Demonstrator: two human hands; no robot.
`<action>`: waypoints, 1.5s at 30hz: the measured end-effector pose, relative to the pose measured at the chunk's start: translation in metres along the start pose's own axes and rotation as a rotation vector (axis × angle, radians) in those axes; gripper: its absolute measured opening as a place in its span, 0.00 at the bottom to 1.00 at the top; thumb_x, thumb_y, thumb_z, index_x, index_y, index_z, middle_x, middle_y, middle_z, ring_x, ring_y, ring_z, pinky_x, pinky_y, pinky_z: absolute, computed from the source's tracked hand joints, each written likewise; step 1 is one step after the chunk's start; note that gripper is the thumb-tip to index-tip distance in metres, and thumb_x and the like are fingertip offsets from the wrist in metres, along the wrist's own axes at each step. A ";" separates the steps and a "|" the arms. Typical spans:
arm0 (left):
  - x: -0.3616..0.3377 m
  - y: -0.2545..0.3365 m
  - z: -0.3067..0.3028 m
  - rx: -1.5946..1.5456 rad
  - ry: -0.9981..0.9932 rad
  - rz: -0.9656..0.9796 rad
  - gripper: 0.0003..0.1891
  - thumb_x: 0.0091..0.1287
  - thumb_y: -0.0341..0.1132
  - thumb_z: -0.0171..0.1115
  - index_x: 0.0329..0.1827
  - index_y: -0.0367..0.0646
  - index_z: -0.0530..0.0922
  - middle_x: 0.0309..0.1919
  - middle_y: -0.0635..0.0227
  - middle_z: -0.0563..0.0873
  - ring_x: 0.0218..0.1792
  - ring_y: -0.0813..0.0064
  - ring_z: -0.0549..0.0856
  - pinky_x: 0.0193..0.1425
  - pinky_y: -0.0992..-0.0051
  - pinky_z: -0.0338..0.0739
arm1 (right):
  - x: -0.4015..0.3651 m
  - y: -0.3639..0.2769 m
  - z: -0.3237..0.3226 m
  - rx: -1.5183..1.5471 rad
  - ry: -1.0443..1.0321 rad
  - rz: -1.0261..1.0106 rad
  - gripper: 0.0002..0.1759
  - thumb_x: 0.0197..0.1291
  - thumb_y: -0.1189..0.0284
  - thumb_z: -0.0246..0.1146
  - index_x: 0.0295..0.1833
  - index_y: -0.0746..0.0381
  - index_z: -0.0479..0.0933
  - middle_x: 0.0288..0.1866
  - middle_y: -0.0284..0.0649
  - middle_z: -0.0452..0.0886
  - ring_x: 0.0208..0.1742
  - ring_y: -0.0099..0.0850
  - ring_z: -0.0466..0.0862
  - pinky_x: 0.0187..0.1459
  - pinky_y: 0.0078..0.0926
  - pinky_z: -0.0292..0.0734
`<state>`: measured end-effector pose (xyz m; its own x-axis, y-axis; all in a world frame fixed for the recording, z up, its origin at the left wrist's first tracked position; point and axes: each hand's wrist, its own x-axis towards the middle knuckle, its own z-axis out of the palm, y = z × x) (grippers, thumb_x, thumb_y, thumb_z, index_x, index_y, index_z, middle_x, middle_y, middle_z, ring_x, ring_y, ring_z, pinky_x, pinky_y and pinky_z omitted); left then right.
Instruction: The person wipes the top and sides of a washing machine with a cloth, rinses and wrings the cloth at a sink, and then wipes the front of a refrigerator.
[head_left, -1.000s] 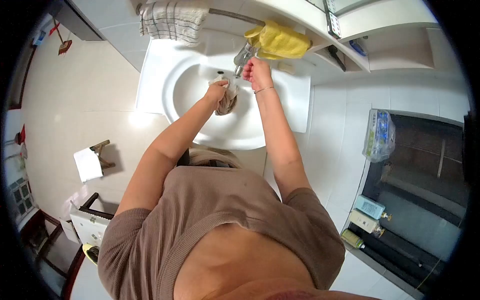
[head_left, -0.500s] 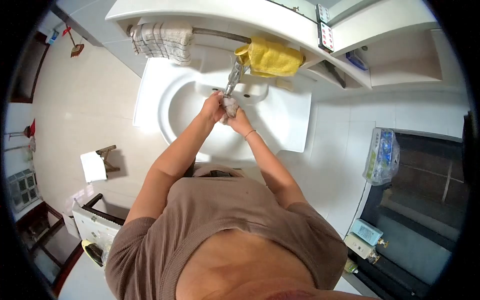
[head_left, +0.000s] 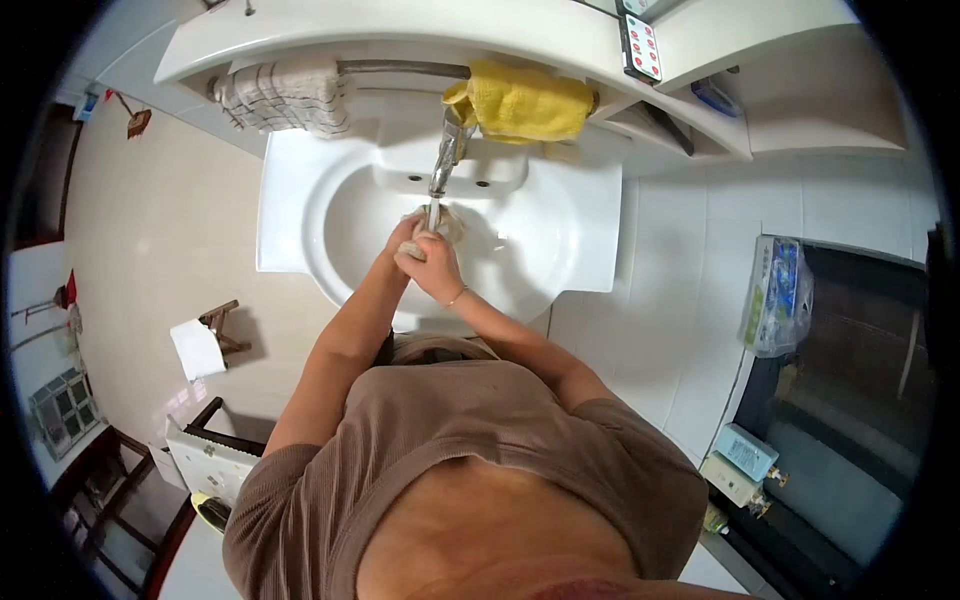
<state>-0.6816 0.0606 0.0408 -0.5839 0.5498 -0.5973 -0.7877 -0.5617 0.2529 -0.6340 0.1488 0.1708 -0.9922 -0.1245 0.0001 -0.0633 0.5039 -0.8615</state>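
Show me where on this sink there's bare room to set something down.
Bare: the flat sink rim right of the bowl, below the yellow cloth, and the narrower strip left of the bowl, under the striped towel. Crowded: mid-bowl, where the left hand and right hand grip a rag beneath the faucet.

Glossy white ceramic sink (head_left: pixel 560 215), shiny metal faucet (head_left: pixel 442 160), fuzzy yellow cloth (head_left: pixel 520 100), wet rag (head_left: pixel 440 225).

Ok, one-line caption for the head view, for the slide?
Left hand and right hand clasp a cloth under the tap, over the white sink.
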 end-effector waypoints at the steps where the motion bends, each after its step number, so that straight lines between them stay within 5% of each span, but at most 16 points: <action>1: 0.019 -0.013 -0.022 0.141 -0.011 0.038 0.21 0.69 0.45 0.40 0.56 0.37 0.68 0.45 0.56 0.78 0.46 0.60 0.80 0.53 0.63 0.75 | 0.007 0.008 0.000 0.002 0.007 0.009 0.13 0.44 0.66 0.63 0.29 0.67 0.78 0.32 0.48 0.78 0.36 0.41 0.78 0.40 0.34 0.73; 6: -0.005 -0.019 0.054 -0.124 0.313 0.167 0.16 0.61 0.24 0.40 0.52 0.33 0.69 0.46 0.54 0.78 0.41 0.60 0.81 0.45 0.65 0.80 | 0.065 0.076 -0.025 0.067 0.181 0.641 0.19 0.47 0.58 0.59 0.27 0.67 0.77 0.38 0.54 0.79 0.42 0.46 0.79 0.43 0.37 0.74; 9: -0.012 -0.005 0.054 -0.008 0.357 0.158 0.16 0.62 0.26 0.41 0.52 0.32 0.69 0.45 0.53 0.78 0.44 0.60 0.81 0.47 0.64 0.79 | 0.047 0.047 -0.011 -0.049 0.257 0.442 0.18 0.46 0.59 0.61 0.30 0.66 0.78 0.39 0.56 0.78 0.49 0.50 0.76 0.50 0.41 0.70; 10: -0.013 0.002 0.043 -0.114 0.121 0.106 0.15 0.62 0.28 0.43 0.51 0.32 0.70 0.42 0.53 0.79 0.42 0.61 0.81 0.47 0.65 0.78 | 0.035 0.070 0.014 -0.250 0.399 -0.012 0.19 0.45 0.58 0.62 0.36 0.63 0.78 0.40 0.58 0.78 0.57 0.55 0.69 0.57 0.46 0.61; 11: -0.012 0.009 0.032 -0.222 -0.115 0.054 0.15 0.63 0.30 0.44 0.49 0.32 0.71 0.38 0.53 0.80 0.40 0.62 0.81 0.47 0.66 0.77 | 0.020 0.051 0.019 -0.102 0.144 0.065 0.20 0.44 0.58 0.62 0.40 0.60 0.78 0.41 0.58 0.77 0.61 0.59 0.62 0.61 0.50 0.52; 15: -0.028 -0.003 0.045 0.075 0.341 0.134 0.14 0.64 0.27 0.42 0.50 0.33 0.70 0.39 0.56 0.79 0.40 0.63 0.81 0.47 0.68 0.77 | 0.041 0.042 0.000 -0.023 0.106 0.507 0.20 0.51 0.55 0.56 0.32 0.62 0.81 0.35 0.56 0.79 0.44 0.52 0.78 0.47 0.44 0.71; 17: -0.027 -0.010 0.061 -0.007 0.378 0.145 0.14 0.62 0.25 0.42 0.49 0.30 0.69 0.42 0.56 0.78 0.40 0.65 0.80 0.45 0.67 0.76 | 0.059 0.066 -0.017 -0.245 0.230 0.491 0.23 0.53 0.54 0.52 0.23 0.64 0.78 0.25 0.53 0.78 0.29 0.51 0.80 0.35 0.44 0.75; 23: -0.017 0.020 0.029 -0.026 -0.026 0.068 0.16 0.66 0.33 0.40 0.48 0.30 0.71 0.41 0.54 0.79 0.41 0.62 0.81 0.47 0.64 0.77 | 0.036 0.050 0.004 -0.218 0.272 0.113 0.12 0.42 0.66 0.61 0.15 0.62 0.73 0.39 0.53 0.78 0.41 0.44 0.78 0.39 0.43 0.72; 27: -0.028 0.010 0.037 0.074 0.338 0.117 0.14 0.67 0.30 0.40 0.49 0.33 0.71 0.43 0.54 0.79 0.42 0.61 0.80 0.49 0.64 0.76 | 0.040 0.053 0.014 -0.097 0.278 0.278 0.17 0.48 0.62 0.56 0.20 0.65 0.76 0.29 0.52 0.79 0.35 0.52 0.79 0.41 0.46 0.72; 31: -0.037 0.002 0.066 0.037 0.350 0.189 0.15 0.69 0.31 0.39 0.52 0.33 0.68 0.43 0.56 0.78 0.46 0.63 0.78 0.54 0.66 0.72 | 0.049 0.063 -0.005 -0.201 0.343 0.432 0.17 0.50 0.61 0.54 0.20 0.62 0.77 0.25 0.50 0.78 0.29 0.49 0.78 0.34 0.44 0.74; 34: -0.043 0.019 0.055 0.053 0.043 0.127 0.17 0.68 0.36 0.40 0.50 0.31 0.69 0.43 0.53 0.78 0.46 0.61 0.78 0.54 0.66 0.72 | 0.020 0.020 0.011 -0.040 0.327 0.142 0.13 0.50 0.67 0.58 0.19 0.62 0.71 0.19 0.47 0.73 0.25 0.48 0.75 0.30 0.43 0.70; 37: -0.027 0.027 0.019 0.151 0.255 -0.071 0.17 0.68 0.35 0.41 0.52 0.29 0.68 0.45 0.51 0.78 0.49 0.60 0.77 0.57 0.64 0.70 | 0.014 0.036 0.023 0.004 0.242 0.049 0.15 0.51 0.66 0.58 0.19 0.65 0.71 0.22 0.48 0.74 0.25 0.47 0.77 0.27 0.42 0.71; 39: -0.034 0.018 0.042 0.188 0.314 0.123 0.18 0.66 0.33 0.44 0.54 0.29 0.66 0.47 0.52 0.77 0.49 0.61 0.77 0.57 0.65 0.70 | 0.018 0.057 0.003 -0.267 0.183 0.212 0.13 0.49 0.70 0.57 0.19 0.67 0.70 0.25 0.50 0.76 0.28 0.47 0.78 0.31 0.43 0.73; 41: -0.046 0.023 0.060 0.210 0.264 0.190 0.17 0.65 0.30 0.46 0.55 0.31 0.66 0.48 0.54 0.76 0.48 0.61 0.78 0.56 0.65 0.72 | 0.026 0.075 -0.025 -0.340 0.143 0.363 0.17 0.44 0.74 0.59 0.44 0.63 0.72 0.44 0.51 0.76 0.45 0.44 0.77 0.47 0.38 0.72; 44: -0.040 0.028 0.066 0.321 0.079 0.131 0.16 0.64 0.32 0.47 0.54 0.36 0.68 0.47 0.58 0.77 0.46 0.62 0.79 0.54 0.63 0.73 | 0.032 0.111 -0.031 -0.002 0.204 0.147 0.26 0.45 0.75 0.60 0.55 0.61 0.67 0.47 0.43 0.74 0.49 0.38 0.75 0.52 0.33 0.70; 45: -0.035 0.027 0.067 0.315 0.076 0.131 0.16 0.64 0.32 0.47 0.54 0.36 0.68 0.47 0.58 0.77 0.46 0.62 0.79 0.54 0.63 0.73 | 0.036 0.092 -0.042 0.563 -0.022 0.360 0.25 0.47 0.76 0.59 0.55 0.61 0.67 0.46 0.40 0.74 0.49 0.34 0.74 0.52 0.31 0.70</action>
<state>-0.6956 0.0678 0.1190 -0.6773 0.4315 -0.5959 -0.7357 -0.4001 0.5465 -0.6797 0.2267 0.1134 -0.9381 -0.0529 -0.3423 0.3430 -0.0049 -0.9393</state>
